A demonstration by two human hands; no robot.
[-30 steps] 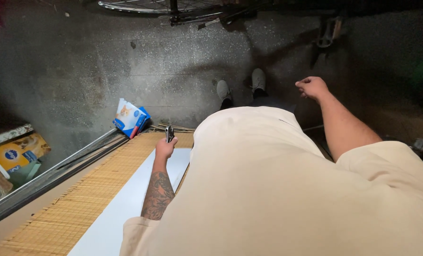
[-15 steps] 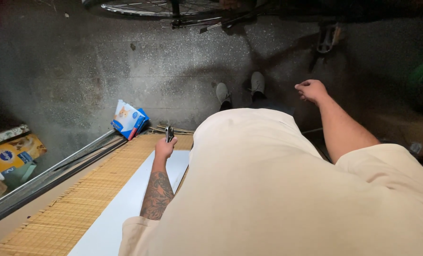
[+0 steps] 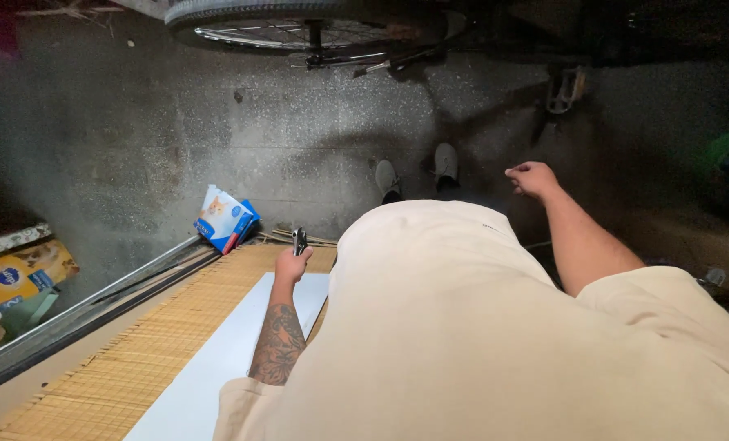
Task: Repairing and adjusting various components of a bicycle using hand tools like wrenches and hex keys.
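Two hands show, and only your left hand (image 3: pixel 292 265) is at work. It is closed around a small dark tool (image 3: pixel 300 240), which stands upright out of the top of the fist; what kind of tool it is cannot be made out. Your tattooed left forearm runs straight out from your body, wrist level, and carries the tool above the far end of a long white board (image 3: pixel 217 367).

Your right hand (image 3: pixel 532 178) is curled into a loose fist with nothing in it. That arm is bent at the elbow and held out to the right, well apart from the board and above the floor.

As a judgement, you are at the holding stage: the tool is gripped and lifted, not touching the board. Any move with it calls for lowering the wrist to the board's far edge while your free right hand stays off the work.

Under the board lies a bamboo mat (image 3: pixel 135 359), which reaches further left and far than the board does. Along the mat's left side run metal rails (image 3: pixel 95 306). Just beyond its far left corner a blue and white packet (image 3: pixel 221 218) sits on the concrete floor (image 3: pixel 299 131). A yellow bag (image 3: pixel 21 269) lies at the left edge. Your shoes (image 3: pixel 389 175) show past your pale shirt (image 3: pixel 462 327), and a bicycle wheel (image 3: pixel 299 24) and pedal (image 3: pixel 564 88) stand at the far side.
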